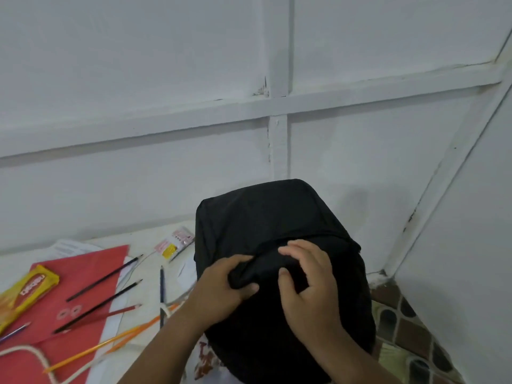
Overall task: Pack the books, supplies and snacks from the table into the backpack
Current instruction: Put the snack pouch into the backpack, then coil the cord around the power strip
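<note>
The black backpack (277,231) stands at the worktop's (144,286) 3 o'clock end, apparently unopened. The left hand (221,289) pinches a fabric fold near its top; the right hand (307,278) rests beside it, fingers spread. Opening seems in hand: next, find the zip, then fetch the pencils (105,278) and snack packet (26,293) at 9 o'clock.

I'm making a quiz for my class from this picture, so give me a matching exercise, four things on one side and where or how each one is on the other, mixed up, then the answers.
Things:
1. backpack
2. yellow snack packet
3. red folder
4. left hand

Places or states:
A. lies flat on the table under the dark pencils
B. pinches a fold of black fabric
C. stands upright near the wall
D. rests on the folder's left part

Pairs: 1-C, 2-D, 3-A, 4-B
</note>
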The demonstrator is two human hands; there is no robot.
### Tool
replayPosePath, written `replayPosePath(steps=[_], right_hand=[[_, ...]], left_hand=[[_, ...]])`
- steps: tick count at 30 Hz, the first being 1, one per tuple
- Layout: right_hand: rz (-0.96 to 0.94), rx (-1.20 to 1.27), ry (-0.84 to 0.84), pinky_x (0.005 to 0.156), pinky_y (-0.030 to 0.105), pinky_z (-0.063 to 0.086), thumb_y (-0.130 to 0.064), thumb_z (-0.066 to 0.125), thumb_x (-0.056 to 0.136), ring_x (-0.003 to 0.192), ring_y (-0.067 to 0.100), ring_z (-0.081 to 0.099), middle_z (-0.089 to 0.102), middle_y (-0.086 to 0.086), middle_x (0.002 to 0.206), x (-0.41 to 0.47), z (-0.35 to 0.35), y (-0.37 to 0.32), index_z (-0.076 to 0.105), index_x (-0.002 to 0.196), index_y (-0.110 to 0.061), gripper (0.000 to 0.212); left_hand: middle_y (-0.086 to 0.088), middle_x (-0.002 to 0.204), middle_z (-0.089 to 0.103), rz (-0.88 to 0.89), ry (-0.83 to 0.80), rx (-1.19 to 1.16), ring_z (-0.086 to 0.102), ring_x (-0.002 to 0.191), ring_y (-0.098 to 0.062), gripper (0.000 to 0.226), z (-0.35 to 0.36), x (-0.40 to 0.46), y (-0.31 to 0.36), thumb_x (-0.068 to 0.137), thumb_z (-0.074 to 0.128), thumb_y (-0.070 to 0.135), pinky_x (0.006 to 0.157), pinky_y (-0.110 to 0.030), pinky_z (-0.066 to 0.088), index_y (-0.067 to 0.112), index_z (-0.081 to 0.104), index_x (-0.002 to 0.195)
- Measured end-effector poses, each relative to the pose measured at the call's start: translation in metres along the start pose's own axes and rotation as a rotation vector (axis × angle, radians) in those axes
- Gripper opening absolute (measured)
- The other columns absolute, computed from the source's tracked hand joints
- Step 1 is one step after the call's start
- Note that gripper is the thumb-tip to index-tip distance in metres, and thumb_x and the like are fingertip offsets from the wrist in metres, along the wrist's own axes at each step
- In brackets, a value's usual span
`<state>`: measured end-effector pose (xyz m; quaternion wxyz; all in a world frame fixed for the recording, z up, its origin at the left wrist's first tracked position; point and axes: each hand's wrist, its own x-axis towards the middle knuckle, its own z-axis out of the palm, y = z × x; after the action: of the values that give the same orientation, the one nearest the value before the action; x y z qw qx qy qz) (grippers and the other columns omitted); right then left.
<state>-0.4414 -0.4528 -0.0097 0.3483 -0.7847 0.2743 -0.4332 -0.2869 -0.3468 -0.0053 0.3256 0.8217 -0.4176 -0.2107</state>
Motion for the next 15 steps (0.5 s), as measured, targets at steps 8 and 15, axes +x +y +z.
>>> replayPosePath(steps=[8,15], right_hand=[[-0.036,-0.095,-0.202,0.106,0.04,0.034,-0.024,0.061,0.08,0.125,0.014,0.05,0.06,-0.016,0.118,-0.013,0.018,0.002,0.071,0.1,-0.031,0.024],[-0.276,0.005,-0.166,0.079,0.04,0.045,-0.014,0.064,0.08,0.093,0.021,0.048,0.062,-0.005,0.098,-0.025,0.062,-0.066,0.075,0.094,-0.021,0.019]], left_hand=[[0.02,0.12,0.064,-0.035,0.309,-0.226,0.059,0.115,0.002,0.042,-0.013,-0.072,-0.012,0.084,0.078,0.017,0.099,-0.016,0.046,0.036,0.066,0.119],[0.011,0.109,0.073,-0.282,0.621,-0.455,0.069,0.103,-0.006,0.017,-0.059,-0.155,-0.052,0.093,0.068,0.013,0.083,-0.027,0.054,0.025,0.073,0.103]])
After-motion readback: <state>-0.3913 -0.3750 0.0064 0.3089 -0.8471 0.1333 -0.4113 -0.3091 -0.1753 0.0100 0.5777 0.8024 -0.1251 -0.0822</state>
